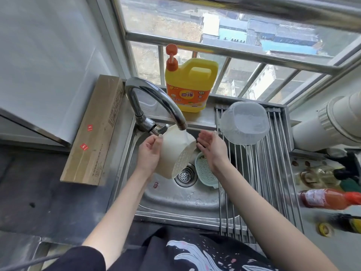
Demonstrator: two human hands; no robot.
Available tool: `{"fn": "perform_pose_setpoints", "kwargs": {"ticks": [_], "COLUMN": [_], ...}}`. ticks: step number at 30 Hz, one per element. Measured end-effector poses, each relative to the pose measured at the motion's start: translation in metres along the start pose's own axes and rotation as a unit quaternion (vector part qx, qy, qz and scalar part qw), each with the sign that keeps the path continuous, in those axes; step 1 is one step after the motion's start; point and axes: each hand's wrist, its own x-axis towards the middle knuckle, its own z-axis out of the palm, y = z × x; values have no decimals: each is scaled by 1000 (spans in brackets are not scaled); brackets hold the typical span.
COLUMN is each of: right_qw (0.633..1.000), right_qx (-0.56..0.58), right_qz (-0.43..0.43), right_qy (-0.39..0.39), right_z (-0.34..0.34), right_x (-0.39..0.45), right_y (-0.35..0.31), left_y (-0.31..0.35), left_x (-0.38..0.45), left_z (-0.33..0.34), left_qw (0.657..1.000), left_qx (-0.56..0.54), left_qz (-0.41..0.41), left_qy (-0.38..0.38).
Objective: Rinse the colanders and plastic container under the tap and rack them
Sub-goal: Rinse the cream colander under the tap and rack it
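Gripping white colander (pixel 176 151), left hand (pixel 149 152); right hand (pixel 212 147) open.

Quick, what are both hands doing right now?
Left hand: closed around the white colander, holding it under the tap.
Right hand: open, palm up beside the colander, holding nothing.

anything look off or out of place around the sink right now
Nothing looks spilled or broken. The one oddity is the long cardboard box left of the tap, with one end overhanging the sink edge. The clear plastic container sits upside down on the rack, as expected.
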Motion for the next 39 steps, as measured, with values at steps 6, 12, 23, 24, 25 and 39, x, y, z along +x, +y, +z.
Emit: {"fn": "perform_pose_setpoints", "kwargs": {"ticks": [6,12,23,24,25,39], "right_qw": [985,970,961,969,977,983], "right_qx": [-155,-209,-193,-164,-128,-89], "right_qz": [-40,-1,-43,-54,-56,-7], "right_qy": [-62,-124,-195,-179,-162,-161], "right_z": [11,20,6,6,7,17], "right_x": [-12,-20,-5,-3,-6,-11], "right_y": [-2,-23,-11,-7,-4,0], "left_y": [-1,-6,-4,-5,-8,-24], "left_x": [5,6,5,5,5,9], "left_z": [-2,-11,-20,-20,-19,-4], "left_qw": [997,989,929,924,920,869], "left_qx": [-69,-108,-317,-328,-336,-429], "left_qz": [-20,-63,-118,-127,-140,-225], "left_qy": [-20,-84,-152,-153,-147,-101]}}
